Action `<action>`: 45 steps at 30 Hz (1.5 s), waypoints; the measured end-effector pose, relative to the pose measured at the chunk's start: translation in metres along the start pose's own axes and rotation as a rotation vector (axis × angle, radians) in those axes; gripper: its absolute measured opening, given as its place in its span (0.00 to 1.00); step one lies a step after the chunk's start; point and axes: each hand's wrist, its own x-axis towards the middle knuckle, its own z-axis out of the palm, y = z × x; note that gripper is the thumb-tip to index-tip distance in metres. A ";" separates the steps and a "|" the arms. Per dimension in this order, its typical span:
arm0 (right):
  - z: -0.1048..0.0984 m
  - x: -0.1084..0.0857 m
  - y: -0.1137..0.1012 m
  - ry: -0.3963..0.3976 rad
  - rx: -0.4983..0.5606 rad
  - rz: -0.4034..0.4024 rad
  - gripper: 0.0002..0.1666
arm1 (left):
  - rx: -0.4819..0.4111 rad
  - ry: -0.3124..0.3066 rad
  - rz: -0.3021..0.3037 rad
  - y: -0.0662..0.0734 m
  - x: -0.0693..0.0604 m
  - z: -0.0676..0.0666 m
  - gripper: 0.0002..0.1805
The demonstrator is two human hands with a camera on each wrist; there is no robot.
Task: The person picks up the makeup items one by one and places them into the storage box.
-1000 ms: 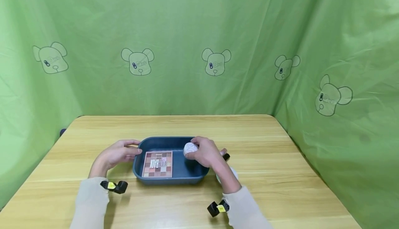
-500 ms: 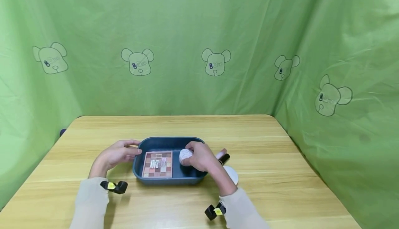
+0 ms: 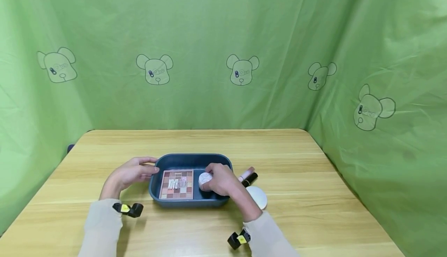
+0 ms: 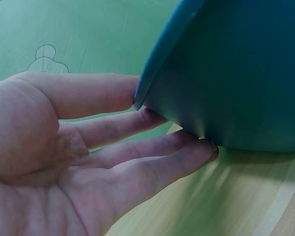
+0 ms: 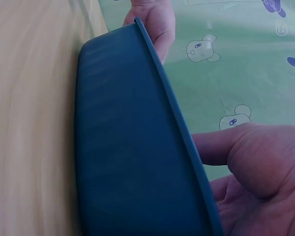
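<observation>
My right hand [image 3: 221, 179] reaches down into a dark blue tray [image 3: 190, 203]. Between thumb and fingers it holds a round white compact [image 3: 204, 179] with a marbled top, low over the tray's right half. To the left of it, an eyeshadow palette [image 3: 176, 185] lies flat in the tray. At the tray's left end my left hand [image 3: 134, 169] touches the outside wall. In the left wrist view its fingers [image 4: 157, 172] are nearly straight against the wall [image 4: 226, 88], and the thumb meets the rim. The right wrist view has the compact hidden behind the tray's side [image 5: 123, 132].
Right of the tray, a pink-and-white tube [image 3: 246, 173] and a black tube [image 3: 250, 179] lie on the wooden table [image 3: 307, 195]. A round white disc [image 3: 257, 197] lies near them, partly behind the right forearm. A green curtain [image 3: 195, 105] hangs behind.
My right hand has moved left and lower inside the tray with the compact, uncovering more of the tubes and the white disc. The left hand and the palette have stayed put.
</observation>
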 end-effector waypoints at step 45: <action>0.009 -0.004 -0.003 -0.093 -0.054 -0.024 0.30 | -0.003 -0.007 0.004 0.000 -0.001 0.000 0.34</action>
